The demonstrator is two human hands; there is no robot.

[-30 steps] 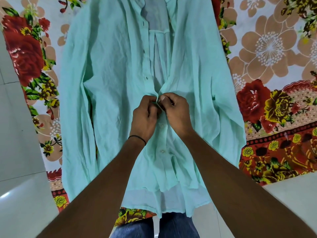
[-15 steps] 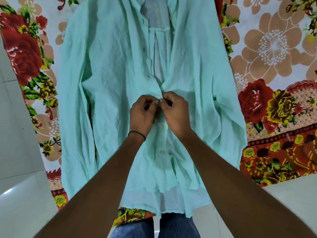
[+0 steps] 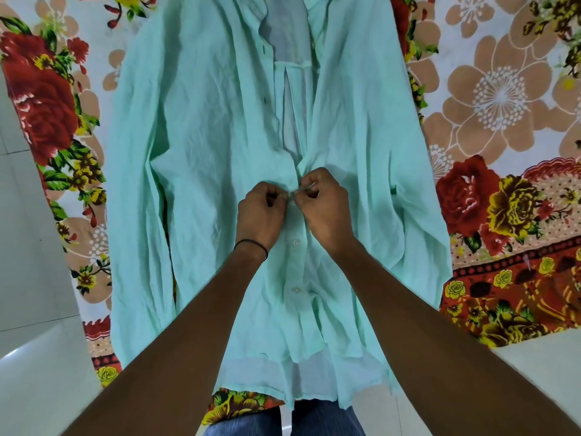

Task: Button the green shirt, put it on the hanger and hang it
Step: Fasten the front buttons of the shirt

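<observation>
Head view: our left hand (image 3: 259, 212) and right hand (image 3: 323, 206) each pinch a front edge of the green shirt (image 3: 204, 136), spread on the floral sheet (image 3: 503, 89). Mid-buttoning; next we likely close this fastening, then move farther up.

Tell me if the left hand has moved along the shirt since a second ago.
No: left hand still pinches the green shirt just above the same button.
</observation>
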